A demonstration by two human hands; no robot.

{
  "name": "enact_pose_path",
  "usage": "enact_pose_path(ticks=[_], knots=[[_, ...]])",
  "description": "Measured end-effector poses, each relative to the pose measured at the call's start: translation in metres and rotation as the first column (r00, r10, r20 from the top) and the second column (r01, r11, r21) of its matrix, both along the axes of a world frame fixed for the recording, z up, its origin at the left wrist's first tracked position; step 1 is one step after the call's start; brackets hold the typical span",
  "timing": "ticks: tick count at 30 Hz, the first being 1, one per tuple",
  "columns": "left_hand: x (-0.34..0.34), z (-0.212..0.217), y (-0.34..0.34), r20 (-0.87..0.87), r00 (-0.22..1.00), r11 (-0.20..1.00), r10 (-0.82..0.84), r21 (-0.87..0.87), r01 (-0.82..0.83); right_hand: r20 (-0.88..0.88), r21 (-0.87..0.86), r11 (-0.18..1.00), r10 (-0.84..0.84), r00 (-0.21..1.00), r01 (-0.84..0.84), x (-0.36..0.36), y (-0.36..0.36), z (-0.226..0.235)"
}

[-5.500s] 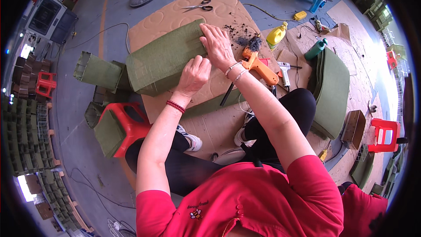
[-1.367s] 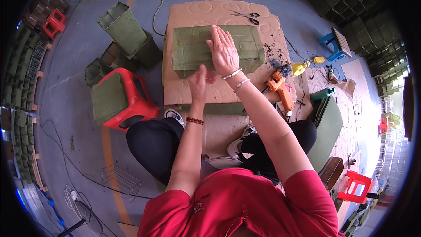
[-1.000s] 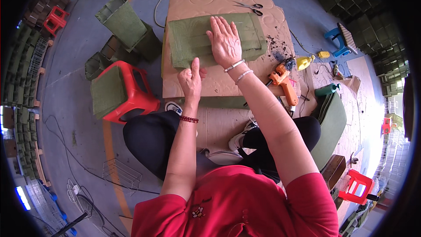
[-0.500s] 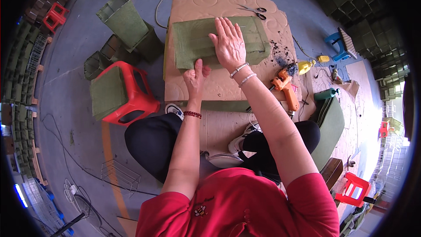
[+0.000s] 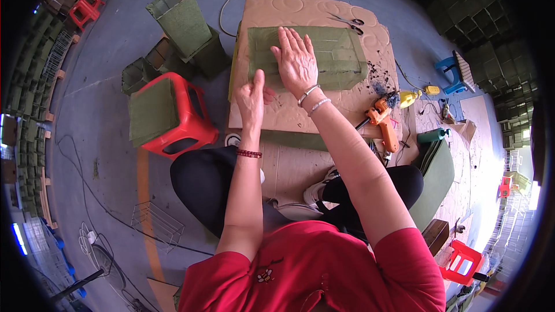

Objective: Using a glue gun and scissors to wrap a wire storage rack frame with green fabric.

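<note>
A green felt-like box [image 5: 338, 52] lies on its side on a work surface covered with brown cardboard [image 5: 300, 117]. My right hand [image 5: 298, 69] rests flat on its upper face, left of the middle, with the fingers pointing away from me. Beside the box's near left corner is my left hand [image 5: 252, 99], thumb raised and fingers stretched toward the near side. Its fingers are partly hidden behind the palm, and I cannot tell whether they touch the box. Neither hand holds anything.
Black-handled scissors [image 5: 350, 22] lie beyond the box. An orange glue gun [image 5: 383, 120] sits at the right edge, near dark crumbs and a yellow bottle [image 5: 408, 98]. On the left are a red stool [image 5: 193, 118] bearing green sheets and several green boxes [image 5: 184, 26].
My right hand has slid left across the box's upper face. My left hand has eased off the near left edge, its thumb lifting. The whole view has shifted slightly.
</note>
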State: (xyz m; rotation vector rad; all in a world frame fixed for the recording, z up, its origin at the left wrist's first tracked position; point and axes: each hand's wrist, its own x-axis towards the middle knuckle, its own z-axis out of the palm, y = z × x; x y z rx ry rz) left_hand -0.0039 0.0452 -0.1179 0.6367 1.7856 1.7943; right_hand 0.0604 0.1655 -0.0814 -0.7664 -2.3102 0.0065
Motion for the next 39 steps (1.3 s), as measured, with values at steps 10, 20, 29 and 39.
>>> enact_pose_path(ticks=[10,20,29,39], knots=[[0.011,0.017,-0.018,-0.392,0.918,0.995,0.061,-0.043,-0.085,-0.018,-0.006,1.0,-0.019,1.0,0.019,-0.003,0.006,-0.006],[0.005,-0.021,-0.009,-0.338,0.927,0.986,0.163,0.09,-0.141,-0.033,0.005,1.0,-0.022,0.999,0.022,-0.003,0.009,-0.007],[0.0,-0.034,-0.002,-0.544,0.808,0.974,0.227,0.104,-0.203,-0.054,0.046,0.998,0.051,0.997,-0.049,-0.001,0.008,-0.002],[-0.006,-0.043,-0.004,-0.664,0.714,0.974,0.223,0.124,-0.188,-0.043,0.005,0.998,0.07,0.997,-0.07,-0.005,0.004,0.0]])
